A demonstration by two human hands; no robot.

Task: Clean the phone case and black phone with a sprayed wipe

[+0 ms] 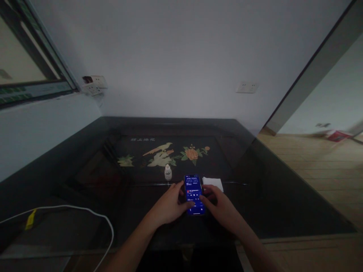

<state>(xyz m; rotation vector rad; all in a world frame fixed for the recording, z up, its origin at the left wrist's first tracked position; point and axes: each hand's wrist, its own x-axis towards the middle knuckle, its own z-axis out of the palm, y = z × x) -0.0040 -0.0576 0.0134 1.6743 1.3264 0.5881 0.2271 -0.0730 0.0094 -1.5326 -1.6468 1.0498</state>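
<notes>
Blue-screened phone point(194, 189): at six o'clock of the view, already lit and held.
Left hand point(167, 205): at phone's nine o'clock, gripping its edge.
Right hand point(221, 208): at three o'clock, gripping also.
Clear bottle point(168, 173): at ten o'clock, untouched.

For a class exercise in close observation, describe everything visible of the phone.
The phone is a long rectangle, its glassy screen lit blue and facing up. A clock shows near the top, media controls around the middle. It points away from the person, between the left hand and right hand, whose thumbs lie over the lower screen. Whether it is gripped, or rests on the dark table, is unclear.
</notes>
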